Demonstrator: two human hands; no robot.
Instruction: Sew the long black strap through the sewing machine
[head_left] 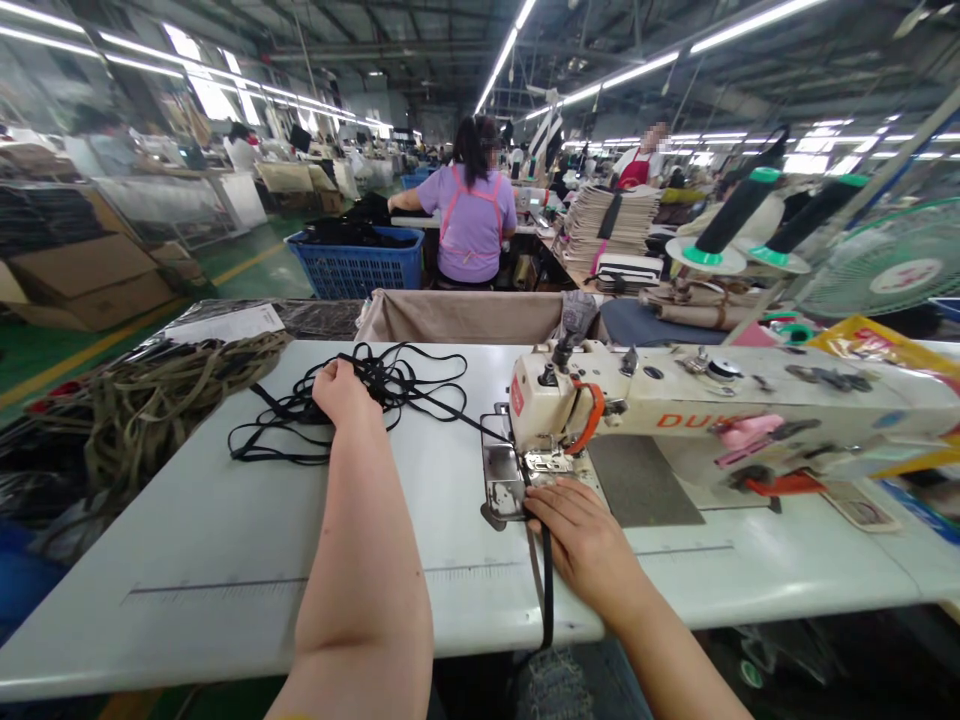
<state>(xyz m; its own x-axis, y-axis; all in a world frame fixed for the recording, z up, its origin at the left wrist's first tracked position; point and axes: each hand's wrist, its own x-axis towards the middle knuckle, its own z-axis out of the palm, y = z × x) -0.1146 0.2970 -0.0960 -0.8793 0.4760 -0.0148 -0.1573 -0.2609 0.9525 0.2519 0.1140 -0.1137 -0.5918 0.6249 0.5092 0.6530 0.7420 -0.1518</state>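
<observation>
My left hand (343,390) reaches across the white sewing table (225,560) and is closed on a tangle of black strap (390,385) lying in loops. My right hand (581,530) rests just in front of the presser foot (536,462) of the white sewing machine (712,410), fingers pressed down on a black strap (547,590) that runs from under the foot back over the table's front edge. A thin black strand leads from the tangle to the needle plate (504,480).
A heap of olive straps (150,410) lies at the table's left. A beige cloth bin (465,315) stands behind it. Thread cones (731,215) and a fan (892,262) are at right. A person in purple (472,215) sits ahead beside a blue basket (360,265).
</observation>
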